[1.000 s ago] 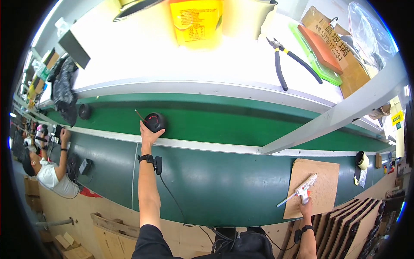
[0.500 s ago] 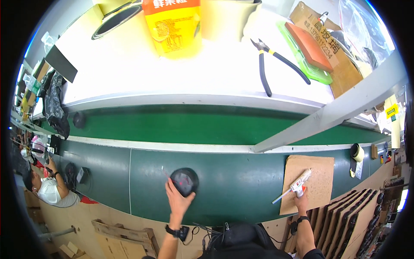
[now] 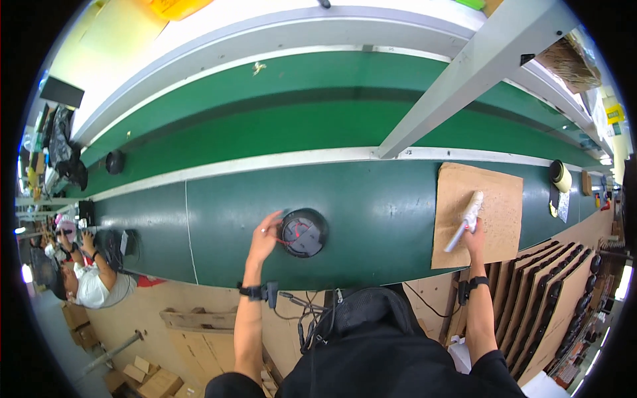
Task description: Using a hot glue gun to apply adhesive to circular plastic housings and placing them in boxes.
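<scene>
A round black housing [image 3: 304,233] lies on the dark green bench top in front of me, its hollow side up. Red wires [image 3: 300,229] run inside it, and one crosses the rim to the left. My left hand [image 3: 264,240] is at the housing's left rim, its fingers bent about that wire; the fingertips are slightly blurred. My right hand [image 3: 474,237] is closed round the handle of a white hot glue gun [image 3: 473,207] over a brown cardboard sheet [image 3: 499,222]. A pale glue stick [image 3: 456,237] points out of the gun toward me.
Beyond the bench runs a green conveyor belt [image 3: 318,123], with another black round part [image 3: 115,162] at its left. A slanting grey post [image 3: 458,89] rises behind the cardboard. A tape roll [image 3: 561,176] lies at right. Racked boards [image 3: 547,298] stand lower right; a co-worker [image 3: 99,285] sits left.
The view has tipped toward me. My left hand has shifted from the housing's lower edge to its left side. The glue gun has turned more upright in my right hand.
</scene>
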The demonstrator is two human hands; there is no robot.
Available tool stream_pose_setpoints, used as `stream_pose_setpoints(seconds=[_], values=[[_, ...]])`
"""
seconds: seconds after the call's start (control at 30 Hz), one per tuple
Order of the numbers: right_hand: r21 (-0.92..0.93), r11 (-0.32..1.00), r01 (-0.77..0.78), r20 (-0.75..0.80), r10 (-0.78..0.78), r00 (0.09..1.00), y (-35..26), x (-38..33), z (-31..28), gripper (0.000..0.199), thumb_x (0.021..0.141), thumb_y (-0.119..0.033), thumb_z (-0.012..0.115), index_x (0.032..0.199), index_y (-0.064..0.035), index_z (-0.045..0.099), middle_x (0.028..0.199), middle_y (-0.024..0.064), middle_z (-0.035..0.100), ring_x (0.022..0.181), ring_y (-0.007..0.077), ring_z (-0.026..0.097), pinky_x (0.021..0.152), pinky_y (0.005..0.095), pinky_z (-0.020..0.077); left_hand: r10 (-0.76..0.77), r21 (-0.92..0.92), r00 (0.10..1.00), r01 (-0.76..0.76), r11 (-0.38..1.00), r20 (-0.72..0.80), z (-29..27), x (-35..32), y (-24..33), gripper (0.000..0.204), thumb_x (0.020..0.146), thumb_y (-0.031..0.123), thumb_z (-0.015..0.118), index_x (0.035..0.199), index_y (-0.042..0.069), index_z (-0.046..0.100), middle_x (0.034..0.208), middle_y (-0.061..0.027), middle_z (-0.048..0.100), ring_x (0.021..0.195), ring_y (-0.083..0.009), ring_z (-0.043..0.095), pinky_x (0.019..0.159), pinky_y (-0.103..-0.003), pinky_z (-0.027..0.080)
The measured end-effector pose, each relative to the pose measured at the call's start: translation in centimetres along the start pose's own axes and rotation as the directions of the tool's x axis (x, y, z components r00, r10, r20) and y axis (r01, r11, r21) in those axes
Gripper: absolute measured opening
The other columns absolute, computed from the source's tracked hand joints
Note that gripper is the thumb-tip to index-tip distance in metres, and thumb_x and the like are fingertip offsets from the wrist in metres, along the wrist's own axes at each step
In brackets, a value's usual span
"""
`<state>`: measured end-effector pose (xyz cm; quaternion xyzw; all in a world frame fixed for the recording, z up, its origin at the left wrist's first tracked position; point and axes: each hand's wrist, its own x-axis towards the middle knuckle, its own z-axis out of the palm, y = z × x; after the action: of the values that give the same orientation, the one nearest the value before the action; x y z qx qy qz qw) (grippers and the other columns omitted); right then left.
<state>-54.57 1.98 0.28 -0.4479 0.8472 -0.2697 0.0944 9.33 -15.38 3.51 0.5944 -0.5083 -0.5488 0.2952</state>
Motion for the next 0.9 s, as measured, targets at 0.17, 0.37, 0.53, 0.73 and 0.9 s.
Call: stream_pose_setpoints(seconds=[0.17, 0.37, 0.53, 0.73, 0.9], values=[[0.290, 0.855, -0.430, 0.341, 0.327, 0.881, -6.1, -4.3, -5.0, 0.025, 0.090, -0.018, 0.062, 0.113, -0.0096, 0.057, 0.074, -0.0026, 0.052, 0.058, 0.0070, 0.050, 0.051, 0.0242, 0.0413, -0.033, 0.382, 0.993, -0.014, 0.924, 0.115, 2.8, -3.9, 2.7, 0.039, 0.089, 0.005, 0.052, 0.127, 0.006, 0.059, 0.109, -0.0179, 0.069, 0.090, -0.0248, 0.069, 0.079, -0.035, 0.054], [0.398, 0.746, -0.534, 0.594, 0.234, 0.769, -13.0, -11.3, -6.6, 0.030, 0.092, -0.014, 0.063, 0.121, -0.0069, 0.058, 0.087, -0.0012, 0.062, 0.071, 0.0076, 0.059, 0.054, 0.0229, 0.0455, -0.017, 0.259, 0.955, -0.063, 0.964, 0.296, 5.4, -7.2, 1.7, 0.035, 0.086, 0.006, 0.064, 0.121, 0.006, 0.063, 0.094, -0.0100, 0.070, 0.083, -0.0170, 0.067, 0.071, -0.029, 0.052], [0.393, 0.911, -0.122, 0.691, -0.206, 0.693, -18.0, -12.8, -5.6, 0.038, 0.083, -0.008, 0.070, 0.118, -0.0011, 0.058, 0.108, 0.0095, 0.064, 0.092, 0.0174, 0.062, 0.080, 0.0311, 0.0498, 0.113, 0.275, 0.892, -0.253, 0.927, 0.439, 8.9, -6.6, 7.9, 0.026, 0.082, 0.009, 0.071, 0.108, 0.006, 0.068, 0.081, -0.0060, 0.062, 0.069, -0.0151, 0.062, 0.063, -0.030, 0.049], [0.447, 0.884, 0.138, 0.730, -0.449, 0.516, -23.8, -11.1, -3.6, 0.043, 0.073, -0.015, 0.071, 0.111, 0.0003, 0.059, 0.106, 0.0180, 0.063, 0.102, 0.0378, 0.060, 0.087, 0.0420, 0.0489, 0.329, 0.280, 0.819, -0.491, 0.825, 0.469, 9.5, -2.9, 7.3, 0.014, 0.082, 0.012, 0.072, 0.092, 0.003, 0.071, 0.074, -0.0104, 0.060, 0.061, -0.0210, 0.058, 0.058, -0.032, 0.049], [0.555, 0.782, 0.283, 0.614, -0.615, 0.494, -25.1, -12.2, -1.6, 0.039, 0.074, -0.015, 0.071, 0.108, -0.0007, 0.059, 0.102, 0.0165, 0.063, 0.097, 0.0363, 0.061, 0.082, 0.0416, 0.0504, 0.233, 0.148, 0.739, -0.410, 0.900, 0.632, 11.7, 1.5, 8.9, 0.013, 0.082, 0.012, 0.074, 0.090, 0.002, 0.073, 0.077, -0.0057, 0.065, 0.063, -0.0129, 0.058, 0.060, -0.027, 0.046]])
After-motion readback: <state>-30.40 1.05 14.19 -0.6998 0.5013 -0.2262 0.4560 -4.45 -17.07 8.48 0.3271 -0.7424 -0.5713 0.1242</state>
